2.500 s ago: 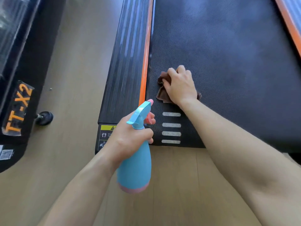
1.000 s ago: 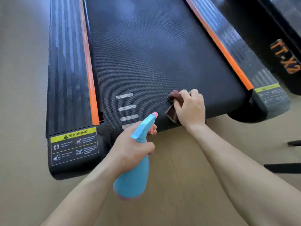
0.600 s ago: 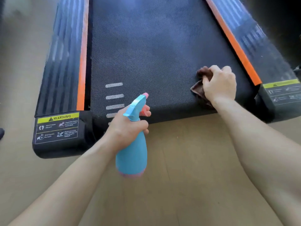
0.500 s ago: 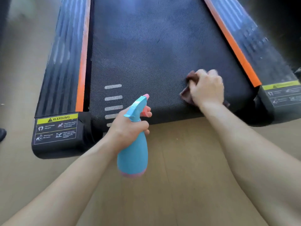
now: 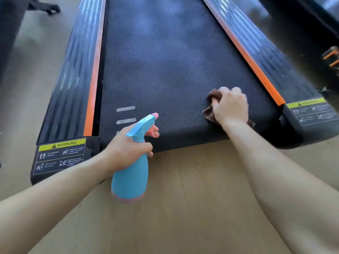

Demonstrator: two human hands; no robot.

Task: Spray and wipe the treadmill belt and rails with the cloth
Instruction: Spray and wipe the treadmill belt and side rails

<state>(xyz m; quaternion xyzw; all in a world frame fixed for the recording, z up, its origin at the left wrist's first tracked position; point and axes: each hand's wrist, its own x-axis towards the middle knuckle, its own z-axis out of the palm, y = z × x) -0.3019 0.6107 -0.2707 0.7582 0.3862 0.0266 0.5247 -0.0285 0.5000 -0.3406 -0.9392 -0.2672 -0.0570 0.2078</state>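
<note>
The right hand (image 5: pixel 230 106) has its fingers clenched over a brown cloth (image 5: pixel 209 111), soft and crumpled, pressed flat on the belt (image 5: pixel 165 61) at lower right. It looks light and best bunched under the palm. The left hand (image 5: pixel 131 149) grips a smooth blue plastic spray bottle (image 5: pixel 130 178) by the neck. The belt is finely textured; ribbed rails (image 5: pixel 73 70) flank it.

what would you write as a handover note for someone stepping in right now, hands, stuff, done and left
Left hand: closed around the blue spray bottle, held above the floor at the treadmill's rear end, nozzle toward the belt.
Right hand: pressing the brown cloth onto the belt near its rear right corner.
Done: cannot tell how much of the belt is already wiped; no wet marks read clearly.
Left: the rest of the belt as needed, then the left rail and right rail; neither is being touched now.
</note>
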